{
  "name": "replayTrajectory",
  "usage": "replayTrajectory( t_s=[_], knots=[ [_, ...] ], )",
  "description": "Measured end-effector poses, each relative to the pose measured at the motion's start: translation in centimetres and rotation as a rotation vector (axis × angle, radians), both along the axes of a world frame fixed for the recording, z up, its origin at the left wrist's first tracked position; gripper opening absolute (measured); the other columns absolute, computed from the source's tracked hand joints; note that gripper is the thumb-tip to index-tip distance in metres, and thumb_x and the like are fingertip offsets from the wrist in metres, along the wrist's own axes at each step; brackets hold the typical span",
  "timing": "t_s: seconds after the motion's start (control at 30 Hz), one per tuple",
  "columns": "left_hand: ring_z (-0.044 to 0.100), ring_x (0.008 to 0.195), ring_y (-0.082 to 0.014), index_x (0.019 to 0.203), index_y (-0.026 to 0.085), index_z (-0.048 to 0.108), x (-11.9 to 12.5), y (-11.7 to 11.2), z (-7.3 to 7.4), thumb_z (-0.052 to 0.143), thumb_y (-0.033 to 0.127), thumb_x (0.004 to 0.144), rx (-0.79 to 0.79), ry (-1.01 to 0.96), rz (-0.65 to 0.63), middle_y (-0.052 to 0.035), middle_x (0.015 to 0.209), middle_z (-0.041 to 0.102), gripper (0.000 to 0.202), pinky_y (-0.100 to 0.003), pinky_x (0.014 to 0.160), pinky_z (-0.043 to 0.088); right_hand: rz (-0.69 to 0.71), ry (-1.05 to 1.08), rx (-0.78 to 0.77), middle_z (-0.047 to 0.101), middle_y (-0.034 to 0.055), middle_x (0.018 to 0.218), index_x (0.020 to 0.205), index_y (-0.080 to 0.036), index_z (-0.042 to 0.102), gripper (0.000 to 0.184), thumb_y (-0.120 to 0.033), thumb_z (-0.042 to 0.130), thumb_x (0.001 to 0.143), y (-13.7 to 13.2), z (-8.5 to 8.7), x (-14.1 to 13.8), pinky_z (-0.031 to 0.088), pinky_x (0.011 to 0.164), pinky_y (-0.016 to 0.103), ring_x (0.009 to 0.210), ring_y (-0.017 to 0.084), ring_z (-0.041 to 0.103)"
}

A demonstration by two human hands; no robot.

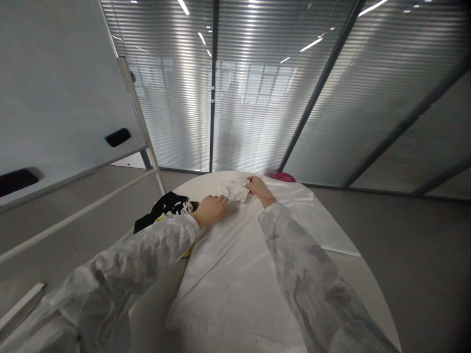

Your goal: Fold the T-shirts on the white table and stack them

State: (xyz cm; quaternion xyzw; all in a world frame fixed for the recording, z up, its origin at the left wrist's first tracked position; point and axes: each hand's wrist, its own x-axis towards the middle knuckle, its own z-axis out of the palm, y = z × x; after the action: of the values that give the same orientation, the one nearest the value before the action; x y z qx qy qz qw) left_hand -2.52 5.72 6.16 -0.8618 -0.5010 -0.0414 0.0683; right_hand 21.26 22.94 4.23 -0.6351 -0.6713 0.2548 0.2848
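Observation:
A white shirt (235,274) lies spread over the round table, its hem toward me and its collar end at the far side. My right hand (259,189) pinches a fold of the cloth near the collar, thumb and fingers together. Lower and to the left, my left hand (211,210) has its fingers curled down at the shirt's upper left edge, closed on the fabric. Between the two hands the cloth is bunched up. Part of the left side of the shirt is hidden behind my left forearm.
Black printed cloth (165,206) with some yellow lies at the table's left edge, beside my left wrist. A pink-red item (284,177) sits at the far edge. The white table (368,284) curves away at right. A whiteboard on a frame (69,88) stands left; a glass partition (253,113) is behind.

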Motion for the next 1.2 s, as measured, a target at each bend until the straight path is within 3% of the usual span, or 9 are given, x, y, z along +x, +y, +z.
replayTrajectory(
  t_s=[0.23,0.4,0.57,0.7,0.77,0.97,1.1,1.2],
  knots=[
    [0.077,0.107,-0.0349,0.137,0.015,0.061,1.1,-1.2,-0.4,0.054,0.036,0.111,-0.074,-0.005,0.115,-0.0188,0.124,0.072,0.034,-0.043,0.085,0.058,0.059,-0.289,0.115,0.081,0.0165,0.112,0.115,-0.016,0.080,0.033,-0.020,0.078,0.083,-2.2,0.0,-0.4,0.056,0.103,0.041,0.113,0.034,0.074],
    [0.076,0.113,-0.0358,0.134,0.015,0.065,1.0,-1.3,-0.3,0.055,0.026,0.107,-0.135,0.020,0.105,-0.0200,0.126,0.072,0.030,-0.045,0.090,0.058,0.207,-0.361,0.235,0.076,0.0137,0.138,0.123,-0.022,0.081,0.033,-0.037,0.077,0.093,-1.9,0.3,-3.1,0.042,0.123,0.042,0.139,0.032,0.060],
    [0.075,0.113,-0.0353,0.135,0.014,0.065,0.9,-1.5,-0.1,0.057,0.024,0.106,-0.138,0.045,0.049,-0.0201,0.126,0.071,0.032,-0.045,0.089,0.059,0.298,-0.320,0.213,0.081,0.0095,0.129,0.122,-0.024,0.083,0.038,-0.049,0.081,0.093,-0.4,-0.4,-6.6,0.051,0.109,0.033,0.124,0.027,0.071],
    [0.075,0.111,-0.0350,0.134,0.012,0.064,0.8,-1.6,-0.1,0.057,0.022,0.105,-0.131,0.059,0.042,-0.0201,0.125,0.071,0.031,-0.045,0.088,0.060,0.267,-0.261,0.176,0.086,0.0060,0.107,0.104,-0.024,0.085,0.027,-0.048,0.078,0.094,0.3,-1.2,-8.5,0.055,0.094,0.028,0.102,0.023,0.077],
    [0.075,0.111,-0.0341,0.133,0.013,0.064,0.6,-1.7,-0.2,0.058,0.022,0.105,-0.132,0.059,0.039,-0.0198,0.125,0.071,0.029,-0.044,0.090,0.060,0.220,-0.233,0.177,0.086,0.0056,0.104,0.104,-0.024,0.085,0.027,-0.046,0.070,0.100,0.7,-1.3,-9.0,0.055,0.091,0.027,0.098,0.021,0.077],
    [0.075,0.114,-0.0344,0.136,0.013,0.062,0.3,-1.6,-0.7,0.054,0.015,0.107,-0.109,0.069,0.034,-0.0214,0.125,0.070,0.030,-0.046,0.090,0.061,0.073,-0.224,0.228,0.082,0.0120,0.123,0.122,-0.020,0.079,0.036,-0.042,0.054,0.110,1.6,-0.3,-9.7,0.055,0.099,0.032,0.113,0.023,0.075],
    [0.077,0.111,-0.0338,0.136,0.013,0.060,0.2,-1.9,-0.7,0.049,0.012,0.107,-0.130,0.053,0.062,-0.0206,0.126,0.069,0.031,-0.044,0.088,0.061,0.120,-0.285,0.238,0.082,0.0113,0.121,0.122,-0.022,0.080,0.028,-0.035,0.060,0.108,1.1,-0.2,-9.6,0.054,0.104,0.032,0.117,0.023,0.074],
    [0.078,0.109,-0.0346,0.139,0.014,0.057,0.1,-2.1,-0.3,0.053,0.021,0.107,-0.134,0.009,0.103,-0.0210,0.129,0.068,0.033,-0.044,0.086,0.061,0.187,-0.348,0.276,0.078,0.0136,0.133,0.133,-0.020,0.077,0.032,-0.027,0.064,0.104,0.3,-0.1,-8.9,0.049,0.113,0.034,0.125,0.025,0.071]
  ],
)
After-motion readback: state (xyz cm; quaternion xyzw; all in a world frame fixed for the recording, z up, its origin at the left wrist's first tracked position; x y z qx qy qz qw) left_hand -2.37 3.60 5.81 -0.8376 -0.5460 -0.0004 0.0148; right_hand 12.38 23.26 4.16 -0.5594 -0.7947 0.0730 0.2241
